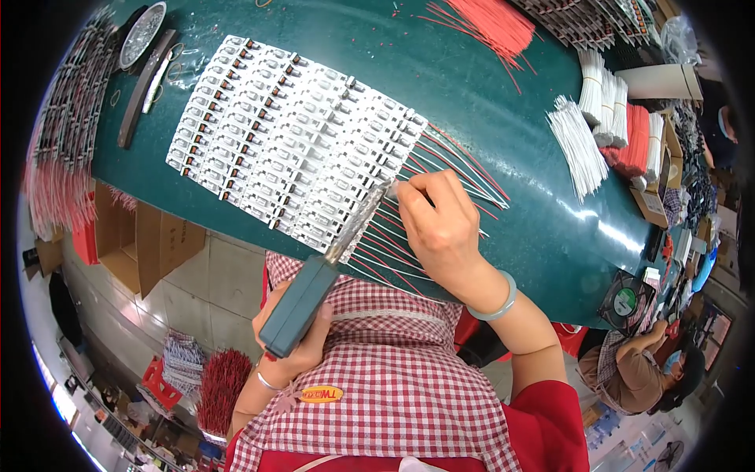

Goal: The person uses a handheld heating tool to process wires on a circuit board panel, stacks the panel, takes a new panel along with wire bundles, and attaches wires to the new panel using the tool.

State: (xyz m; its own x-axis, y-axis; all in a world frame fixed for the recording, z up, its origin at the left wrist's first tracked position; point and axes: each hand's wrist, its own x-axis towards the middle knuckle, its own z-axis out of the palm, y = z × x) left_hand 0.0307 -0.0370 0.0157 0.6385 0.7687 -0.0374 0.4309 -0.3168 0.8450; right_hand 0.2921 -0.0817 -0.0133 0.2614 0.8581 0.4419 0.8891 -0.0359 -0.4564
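My left hand [295, 326] is wrapped round the dark green handle of a soldering iron [299, 303]. The iron's metal shaft slants up and right over a panel of white circuit boards [291, 134], and its tip is close to my right fingertips. My right hand [439, 224] is closed in a pinch at the panel's right edge, on what looks like a thin wire end; the fingers partly hide it. Red and white wires [401, 259] stick out from that edge, several of them passing under my right hand.
Red wires [491, 27] lie loose at the far side of the green table [519, 126]. Bundles of white wires [578, 145] and red wires [629, 145] are at the right. A small fan [627, 299] stands near the right corner. At left are a dish [143, 35] and wired boards [67, 118]. A co-worker [641, 370] sits at lower right.
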